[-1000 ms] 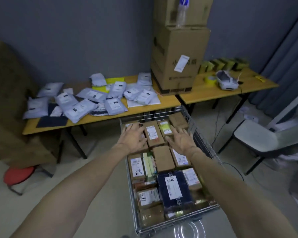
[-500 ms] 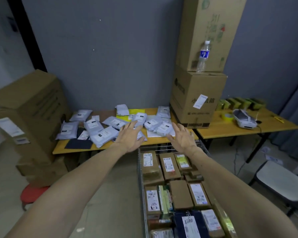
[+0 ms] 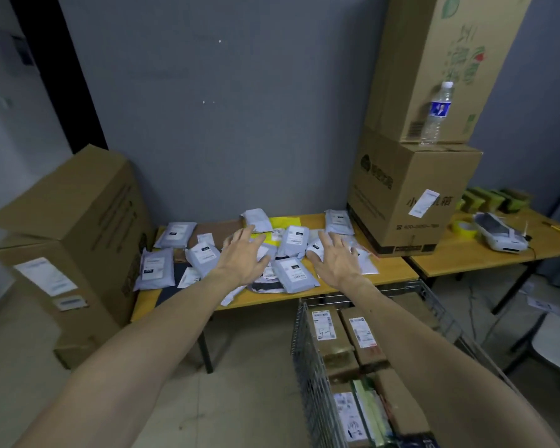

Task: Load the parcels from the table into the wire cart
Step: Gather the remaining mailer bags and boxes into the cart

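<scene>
A: Both spread and empty, left hand (image 3: 244,255) and right hand (image 3: 337,261) over parcels (image 3: 293,270) on the bench (image 3: 390,274).
B: Slick bags: scoop too many and some could slide off, missing the cart (image 3: 299,344)

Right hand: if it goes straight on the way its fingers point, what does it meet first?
Probably the white-labelled grey mailer lying just ahead of the right hand on the table. Whether the hand already touches it or hovers above it is unclear from this view.
</scene>
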